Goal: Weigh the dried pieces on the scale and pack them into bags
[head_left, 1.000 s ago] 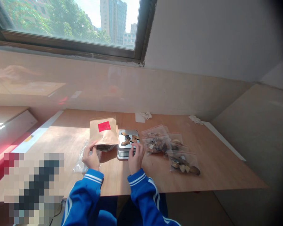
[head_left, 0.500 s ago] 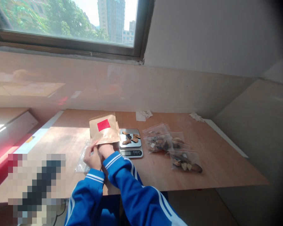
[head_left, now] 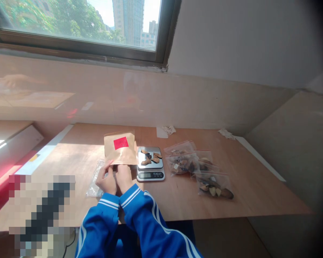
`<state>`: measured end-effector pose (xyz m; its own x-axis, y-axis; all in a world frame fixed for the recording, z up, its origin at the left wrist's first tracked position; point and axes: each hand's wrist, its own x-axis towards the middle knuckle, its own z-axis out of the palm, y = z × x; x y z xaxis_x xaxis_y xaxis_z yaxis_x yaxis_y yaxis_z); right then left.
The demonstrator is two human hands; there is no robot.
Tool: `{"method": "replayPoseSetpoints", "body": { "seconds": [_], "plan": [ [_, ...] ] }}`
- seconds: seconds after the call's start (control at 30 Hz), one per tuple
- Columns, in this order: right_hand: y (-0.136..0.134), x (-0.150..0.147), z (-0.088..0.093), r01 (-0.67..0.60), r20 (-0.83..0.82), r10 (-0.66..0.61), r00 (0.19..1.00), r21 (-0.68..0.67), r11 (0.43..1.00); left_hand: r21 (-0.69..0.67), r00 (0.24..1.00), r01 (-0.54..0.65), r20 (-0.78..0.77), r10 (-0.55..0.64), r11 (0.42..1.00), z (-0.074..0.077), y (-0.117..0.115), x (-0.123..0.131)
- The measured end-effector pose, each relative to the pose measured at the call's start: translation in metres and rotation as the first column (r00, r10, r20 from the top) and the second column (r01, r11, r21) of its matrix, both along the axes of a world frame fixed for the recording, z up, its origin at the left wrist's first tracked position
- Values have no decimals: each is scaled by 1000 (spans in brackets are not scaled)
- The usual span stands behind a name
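Note:
A brown paper bag with a red label lies tilted in front of me, its near edge toward my hands. My left hand pinches that near edge at its left corner. My right hand reaches inside the bag or under its edge; its fingers are hidden. Right of the bag stands a small digital scale with several dried brown slices on its metal plate. Clear plastic bags lie partly beneath my left hand.
To the right lie several zip bags of dark dried pieces, one nearest the front edge. Crumpled white paper rests at the back of the wooden table. A window is above.
My right hand has turned and its wrist is straighter, still at the bag's near edge. The paper bag has shifted slightly to the right in view; the left hand keeps its hold.

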<state>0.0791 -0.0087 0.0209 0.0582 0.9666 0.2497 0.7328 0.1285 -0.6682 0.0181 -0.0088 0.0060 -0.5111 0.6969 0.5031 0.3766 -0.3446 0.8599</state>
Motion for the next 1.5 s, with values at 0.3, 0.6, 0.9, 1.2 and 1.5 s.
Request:
{"method": "replayPoseSetpoints", "body": {
  "seconds": [0.3,0.6,0.9,1.2,1.5],
  "plan": [
    [-30,21,-8,84,-185,-51,981,179,980,60,999,43,-5,-42,997,5,-2,3],
    [-47,27,-6,117,-395,-7,919,254,960,40,999,25,22,-26,999,6,-1,3],
    [-65,44,-6,289,-772,-187,607,-4,957,10,999,23,35,-24,1000,4,-2,3],
    [-29,151,32,362,-513,-232,826,170,916,13,998,30,60,-31,999,1,1,1],
    [21,194,19,56,9,-57,998,93,994,17,997,35,64,-36,999,3,1,1]
  ]
}}
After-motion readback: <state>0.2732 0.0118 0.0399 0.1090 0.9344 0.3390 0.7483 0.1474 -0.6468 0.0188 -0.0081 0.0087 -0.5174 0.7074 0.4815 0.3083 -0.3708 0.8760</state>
